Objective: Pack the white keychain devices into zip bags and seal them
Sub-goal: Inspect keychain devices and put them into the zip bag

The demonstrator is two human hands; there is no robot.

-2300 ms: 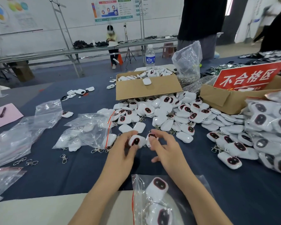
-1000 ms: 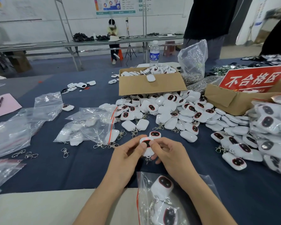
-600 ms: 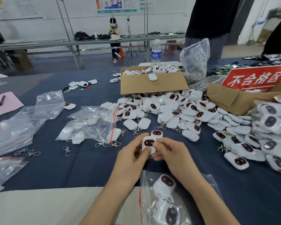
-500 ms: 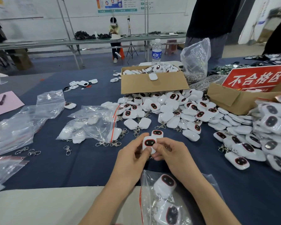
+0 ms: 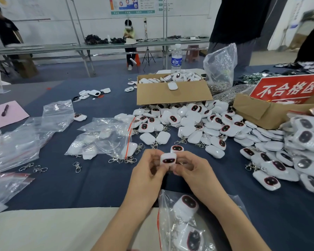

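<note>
1. The small white plastic keychain device (image 5: pixel 168 160) with a dark, red-ringed face is pinched between both sets of fingertips.
2. The left hand (image 5: pixel 149 171) and right hand (image 5: pixel 194 171) both curl onto its sides.
3. Behind the wrists lies the clear plastic zip bag (image 5: pixel 168 198), partly filled. It is probably best to tuck the clasp in and feed the device in narrow end first.

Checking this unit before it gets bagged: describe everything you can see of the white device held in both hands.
The white keychain device is a small, rounded, glossy, plastic-looking case with a dark oval window ringed in red, facing the camera. It is held above the blue tablecloth, pinched at its sides by the left hand and the right hand. It is not yet in a bag.
</note>
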